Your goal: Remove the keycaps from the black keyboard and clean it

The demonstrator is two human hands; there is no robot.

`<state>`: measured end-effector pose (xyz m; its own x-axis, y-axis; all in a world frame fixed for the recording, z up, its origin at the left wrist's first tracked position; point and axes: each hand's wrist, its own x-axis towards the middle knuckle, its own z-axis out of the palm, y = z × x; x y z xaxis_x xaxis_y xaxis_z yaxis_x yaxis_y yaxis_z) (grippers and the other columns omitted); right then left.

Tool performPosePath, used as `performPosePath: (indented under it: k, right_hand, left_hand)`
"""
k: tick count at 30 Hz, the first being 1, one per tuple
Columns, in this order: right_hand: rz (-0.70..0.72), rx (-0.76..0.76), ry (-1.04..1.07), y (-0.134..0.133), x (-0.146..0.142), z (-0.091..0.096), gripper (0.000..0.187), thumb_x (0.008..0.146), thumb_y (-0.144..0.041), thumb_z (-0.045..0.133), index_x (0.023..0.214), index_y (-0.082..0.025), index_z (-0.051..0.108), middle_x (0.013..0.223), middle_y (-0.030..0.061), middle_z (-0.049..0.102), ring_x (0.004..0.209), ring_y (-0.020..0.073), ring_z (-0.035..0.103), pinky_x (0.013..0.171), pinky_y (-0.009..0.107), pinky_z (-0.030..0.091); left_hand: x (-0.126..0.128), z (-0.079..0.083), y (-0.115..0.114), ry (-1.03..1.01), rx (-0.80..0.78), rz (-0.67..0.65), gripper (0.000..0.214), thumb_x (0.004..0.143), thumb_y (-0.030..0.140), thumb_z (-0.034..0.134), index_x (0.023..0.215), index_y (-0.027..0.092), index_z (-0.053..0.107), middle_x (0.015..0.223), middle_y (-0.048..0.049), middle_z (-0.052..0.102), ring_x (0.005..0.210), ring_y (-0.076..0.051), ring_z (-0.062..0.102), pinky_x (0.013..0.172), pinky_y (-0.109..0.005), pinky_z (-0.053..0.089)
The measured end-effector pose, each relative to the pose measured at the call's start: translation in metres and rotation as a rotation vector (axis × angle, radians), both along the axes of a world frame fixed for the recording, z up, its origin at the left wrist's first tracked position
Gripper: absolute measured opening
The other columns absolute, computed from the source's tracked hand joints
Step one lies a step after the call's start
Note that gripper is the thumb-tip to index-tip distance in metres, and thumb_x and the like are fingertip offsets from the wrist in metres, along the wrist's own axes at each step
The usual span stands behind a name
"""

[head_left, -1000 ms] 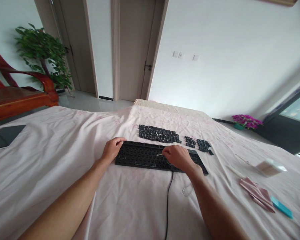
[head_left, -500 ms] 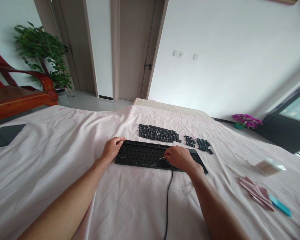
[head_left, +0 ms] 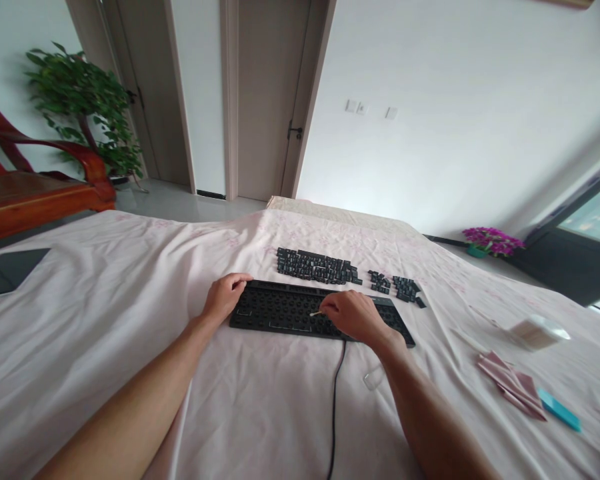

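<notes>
A black keyboard (head_left: 280,310) with its keycaps taken off lies on a pale pink sheet. My left hand (head_left: 223,297) grips the keyboard's left end, fingers curled over its edge. Over the middle of the board, my right hand (head_left: 353,315) pinches a cotton swab (head_left: 315,313), the tip pointing left into the bare key sockets. The removed keycaps (head_left: 315,266) lie in rows just behind the keyboard, with a smaller group (head_left: 400,288) to the right. The keyboard's black cable (head_left: 334,400) runs toward me.
A round tub of swabs (head_left: 537,331), folded pink cloths (head_left: 513,385) and a teal object (head_left: 560,410) lie at the right. A dark flat tablet (head_left: 7,270) rests far left. A small clear item (head_left: 373,377) sits near my right wrist. A wooden chair (head_left: 35,193) and plant (head_left: 77,107) stand behind.
My right hand slid the swab right and down, then back left across the keyboard. My left hand stayed on the keyboard's left end.
</notes>
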<state>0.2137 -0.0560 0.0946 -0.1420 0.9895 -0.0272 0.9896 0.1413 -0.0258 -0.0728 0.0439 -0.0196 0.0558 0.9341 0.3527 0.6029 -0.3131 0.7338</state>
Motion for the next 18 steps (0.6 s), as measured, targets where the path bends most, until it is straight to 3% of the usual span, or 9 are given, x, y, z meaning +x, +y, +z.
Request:
performPosePath:
  k: [8, 18]
  right_hand:
    - [0.128, -0.026, 0.070, -0.004, -0.024, -0.017, 0.030, 0.086, -0.028, 0.045, 0.093, -0.031, 0.073, 0.090, 0.0004, 0.073, 0.087, 0.0188, 0.065, 0.066, 0.024, 0.036]
    - [0.058, -0.075, -0.101, 0.000, 0.006, -0.003, 0.026, 0.079, -0.026, 0.049, 0.081, -0.027, 0.075, 0.081, 0.0048, 0.072, 0.080, 0.0215, 0.065, 0.063, 0.026, 0.036]
  left_hand:
    - [0.001, 0.000, 0.000, 0.008, 0.012, -0.010, 0.029, 0.081, 0.026, 0.046, 0.098, 0.026, 0.070, 0.106, 0.0023, 0.071, 0.100, -0.016, 0.064, 0.092, -0.026, 0.047]
    - [0.001, 0.004, -0.003, 0.018, 0.006, -0.007, 0.029, 0.081, 0.025, 0.046, 0.097, 0.026, 0.070, 0.106, 0.0028, 0.071, 0.100, -0.016, 0.064, 0.092, -0.026, 0.046]
